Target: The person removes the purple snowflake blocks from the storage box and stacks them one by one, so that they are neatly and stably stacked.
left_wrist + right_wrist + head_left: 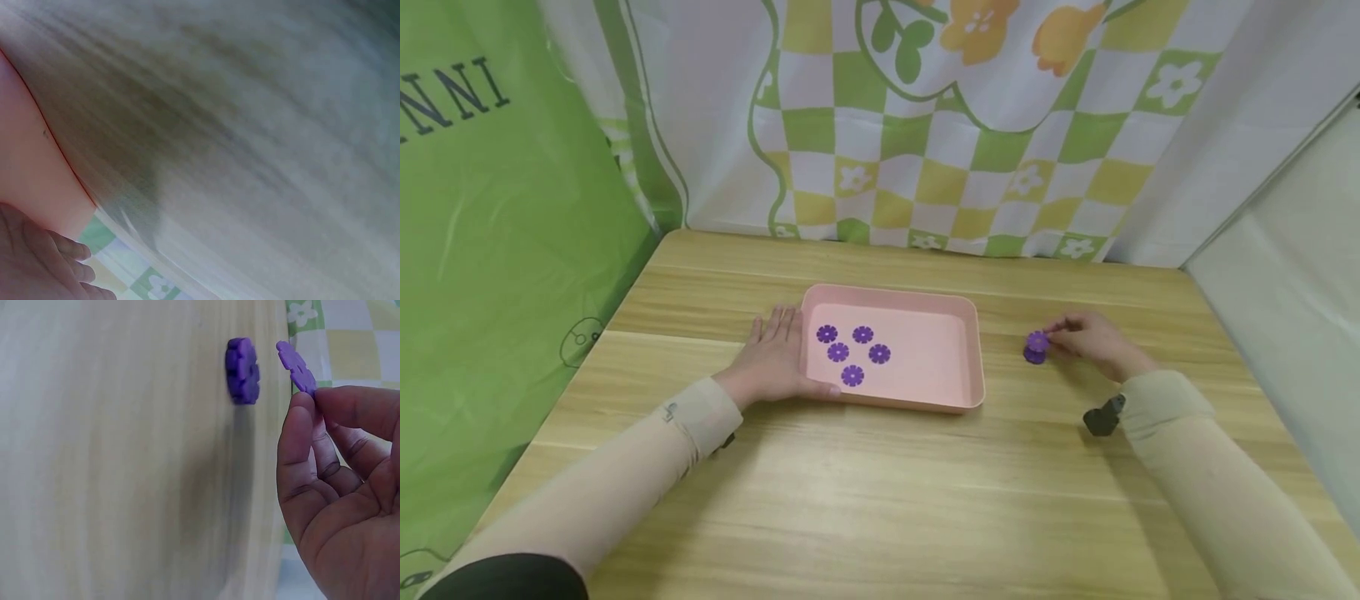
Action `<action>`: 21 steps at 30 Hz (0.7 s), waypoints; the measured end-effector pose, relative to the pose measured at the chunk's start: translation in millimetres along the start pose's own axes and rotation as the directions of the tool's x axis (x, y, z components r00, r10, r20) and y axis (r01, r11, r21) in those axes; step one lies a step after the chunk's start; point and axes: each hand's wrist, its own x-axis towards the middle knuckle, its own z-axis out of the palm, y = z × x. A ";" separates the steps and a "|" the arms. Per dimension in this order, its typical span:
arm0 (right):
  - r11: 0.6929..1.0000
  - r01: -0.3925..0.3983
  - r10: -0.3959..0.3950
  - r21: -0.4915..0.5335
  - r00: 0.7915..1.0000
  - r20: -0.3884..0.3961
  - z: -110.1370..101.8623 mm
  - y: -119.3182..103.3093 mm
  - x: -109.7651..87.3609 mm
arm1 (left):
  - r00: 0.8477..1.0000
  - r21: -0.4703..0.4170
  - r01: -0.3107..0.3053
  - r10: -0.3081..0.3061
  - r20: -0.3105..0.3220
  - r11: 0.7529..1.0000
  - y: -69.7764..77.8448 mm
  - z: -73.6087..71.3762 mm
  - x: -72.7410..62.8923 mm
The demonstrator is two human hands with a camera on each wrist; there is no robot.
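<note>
apparently at the stacking step, going by the head view: pinching a single purple flower disc (1037,341) with the right hand (1086,342), well to the right of the pink tray (925,342) and over a small purple stack (1034,357) on the bench (887,483). could equally be taking from the stack; cannot tell from one moment. also pressing the left hand (767,358) against the tray's left end, fingers straight and spread, clamped on nothing, probably to brace it. note five loose discs (852,376) lying flat in the tray's left half, and the tray's long axis running left to right.

mostly blurred in the left wrist view: showing just part of the left hand, fingers extended, near a strip of patterned curtain (159,286). cannot make out any disc.

clearest in the right wrist view: grip clamped on the disc's edge, between thumb and fingertips. seen nearly edge-on, slanting up and left from the fingertips, apart from the stack. being round, without any true long axis. if stacking, calling next for levelling the disc, squaring it over the stack and easing the pinch.
</note>
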 end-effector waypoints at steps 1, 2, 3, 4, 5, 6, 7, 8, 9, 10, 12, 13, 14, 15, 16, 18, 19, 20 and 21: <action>1.000 -0.004 0.004 0.005 1.000 0.000 -0.1 1.0 -0.6 | 1.000 -0.001 -0.001 0.001 -0.001 1.000 0.0 -0.4 -0.2; 1.000 -0.007 0.008 0.016 1.000 -0.001 -0.3 1.9 -1.3 | 1.000 -0.003 0.000 0.000 0.000 1.000 0.0 -0.9 -0.5; 0.999 -0.011 0.011 0.034 1.000 0.000 -0.1 3.0 -1.7 | 1.000 -0.005 0.000 0.000 0.000 1.000 0.0 -1.2 -0.6; 0.999 -0.014 0.014 0.049 1.000 0.001 -0.2 4.2 -2.0 | 1.000 -0.007 -0.001 0.001 0.000 1.000 0.1 -1.6 -0.8; 0.998 -0.017 0.017 0.064 1.000 0.000 0.0 5.1 -2.3 | 1.000 -0.006 -0.001 0.001 -0.002 1.000 0.2 -2.0 -1.0; 0.997 -0.017 0.017 0.078 1.000 0.001 0.1 6.0 -2.6 | 1.000 -0.006 -0.002 0.002 -0.005 1.000 0.2 -2.3 -1.0; 0.995 -0.019 0.019 0.094 1.000 0.001 0.5 6.6 -2.6 | 1.000 -0.001 0.001 -0.001 -0.004 1.000 0.2 -2.3 -0.8; 0.994 -0.018 0.018 0.109 1.000 0.003 0.7 7.4 -2.6 | 1.000 0.000 0.002 -0.002 -0.003 1.000 0.3 -2.5 -0.9; 0.992 -0.018 0.018 0.124 1.000 0.008 1.0 7.9 -2.8 | 1.000 -0.002 -0.001 0.001 -0.006 1.000 0.2 -2.7 -1.0; 0.990 -0.020 0.019 0.137 1.000 0.013 1.0 8.6 -2.8 | 1.000 -0.002 -0.001 0.001 -0.006 1.000 0.2 -2.9 -1.0; 0.987 -0.024 0.020 0.162 1.000 0.024 1.6 10.0 -2.6 | 1.000 -0.004 0.001 -0.001 -0.006 1.000 0.3 -3.2 -1.3; 0.985 -0.029 0.024 0.172 0.999 0.029 1.7 10.8 -2.4 | 1.000 -0.007 0.002 -0.002 -0.005 1.000 0.2 -3.0 -1.2; 0.983 -0.032 0.026 0.183 0.999 0.035 1.9 11.8 -2.2 | 1.000 -0.011 0.001 -0.001 -0.005 1.000 0.1 -3.0 -1.2; 0.981 -0.033 0.026 0.190 0.999 0.040 2.0 12.8 -2.1 | 1.000 -0.012 0.001 -0.001 -0.005 1.000 0.3 -2.9 -1.3; 0.980 -0.035 0.027 0.198 0.999 0.044 2.1 14.2 -1.7 | 1.000 -0.010 0.003 -0.003 -0.002 1.000 0.2 -2.5 -1.0; 0.977 -0.038 0.027 0.211 0.998 0.052 2.4 16.9 -1.3 | 1.000 -0.009 0.002 -0.002 0.001 1.000 0.0 -1.8 -0.5; 0.976 -0.038 0.027 0.215 0.998 0.054 2.5 18.2 -1.1 | 1.000 -0.009 0.002 -0.002 0.002 1.000 -0.1 -1.4 -0.1; 0.975 -0.039 0.027 0.217 0.998 0.055 2.7 19.5 -0.9 | 1.000 -0.008 0.001 -0.001 0.002 1.000 -0.2 -1.1 0.0; 0.976 -0.039 0.028 0.216 0.998 0.056 2.5 20.6 -0.8 | 1.000 -0.008 0.001 -0.001 0.003 1.000 -0.2 -1.0 -0.1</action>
